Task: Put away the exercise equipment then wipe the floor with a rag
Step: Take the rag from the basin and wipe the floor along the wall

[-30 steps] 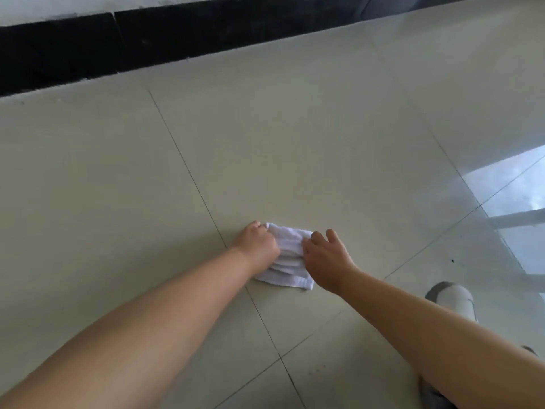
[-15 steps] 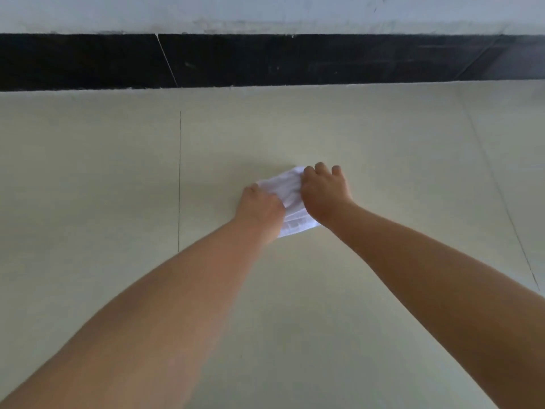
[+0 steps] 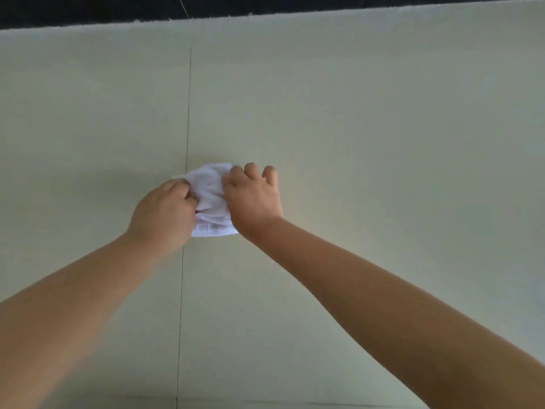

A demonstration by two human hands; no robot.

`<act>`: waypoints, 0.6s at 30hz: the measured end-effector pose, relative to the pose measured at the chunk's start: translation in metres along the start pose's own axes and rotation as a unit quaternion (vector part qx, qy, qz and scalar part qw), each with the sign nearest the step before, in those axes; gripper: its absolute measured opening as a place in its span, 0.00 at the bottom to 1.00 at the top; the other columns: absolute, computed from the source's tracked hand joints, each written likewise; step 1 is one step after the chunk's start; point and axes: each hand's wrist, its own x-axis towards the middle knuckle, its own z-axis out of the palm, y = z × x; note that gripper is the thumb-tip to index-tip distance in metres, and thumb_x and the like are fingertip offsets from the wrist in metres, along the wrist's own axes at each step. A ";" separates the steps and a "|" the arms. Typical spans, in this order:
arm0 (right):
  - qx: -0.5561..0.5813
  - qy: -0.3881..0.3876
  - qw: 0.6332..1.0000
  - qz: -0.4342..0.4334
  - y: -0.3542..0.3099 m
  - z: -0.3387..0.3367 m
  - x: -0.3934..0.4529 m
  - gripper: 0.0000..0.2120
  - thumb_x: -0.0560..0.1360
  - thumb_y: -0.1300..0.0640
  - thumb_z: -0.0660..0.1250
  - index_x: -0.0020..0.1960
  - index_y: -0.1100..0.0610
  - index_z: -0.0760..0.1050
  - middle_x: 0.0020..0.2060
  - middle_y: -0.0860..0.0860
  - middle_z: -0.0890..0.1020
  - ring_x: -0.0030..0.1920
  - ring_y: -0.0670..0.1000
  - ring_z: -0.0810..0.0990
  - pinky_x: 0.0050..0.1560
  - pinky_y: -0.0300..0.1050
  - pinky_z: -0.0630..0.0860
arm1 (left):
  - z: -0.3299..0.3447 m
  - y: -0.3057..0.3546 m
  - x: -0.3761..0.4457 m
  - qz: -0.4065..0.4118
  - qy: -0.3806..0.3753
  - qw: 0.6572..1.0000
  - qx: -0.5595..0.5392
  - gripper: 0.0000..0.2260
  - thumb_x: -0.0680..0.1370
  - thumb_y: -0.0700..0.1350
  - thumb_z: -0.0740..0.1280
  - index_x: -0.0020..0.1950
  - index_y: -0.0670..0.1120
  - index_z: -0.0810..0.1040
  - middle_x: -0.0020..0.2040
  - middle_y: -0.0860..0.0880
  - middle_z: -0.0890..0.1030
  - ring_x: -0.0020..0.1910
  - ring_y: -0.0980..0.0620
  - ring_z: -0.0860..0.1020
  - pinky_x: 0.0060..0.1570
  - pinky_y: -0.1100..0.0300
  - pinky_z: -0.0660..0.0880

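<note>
A white rag [image 3: 210, 199] lies bunched on the pale tiled floor [image 3: 354, 128], just right of a tile joint. My left hand [image 3: 163, 212] grips its left side with curled fingers. My right hand [image 3: 252, 199] holds its right side, fingers bent down over the far edge. Both arms stretch forward from the bottom of the view. The rag's middle shows between the two hands; its sides are hidden under them. No exercise equipment is in view.
A black skirting strip [image 3: 88, 10] runs along the wall at the top edge, close beyond the rag. A thin tile joint [image 3: 185, 128] runs straight away from me under my left hand. Bare floor spreads to both sides.
Both hands have pushed the rag forward over the floor toward the black skirting, then drawn it slightly back and left to the tile joint. The shoe and window glare have left the view.
</note>
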 end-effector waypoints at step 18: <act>-0.045 0.019 0.956 0.289 0.161 -0.048 -0.106 0.15 0.69 0.68 0.60 0.52 0.60 0.78 0.47 0.60 0.78 0.54 0.61 0.73 0.55 0.54 0.62 | -0.062 0.197 0.065 0.088 0.005 0.985 -0.149 0.15 0.81 0.36 0.52 0.63 0.36 0.73 0.64 0.40 0.73 0.64 0.44 0.70 0.60 0.57 0.65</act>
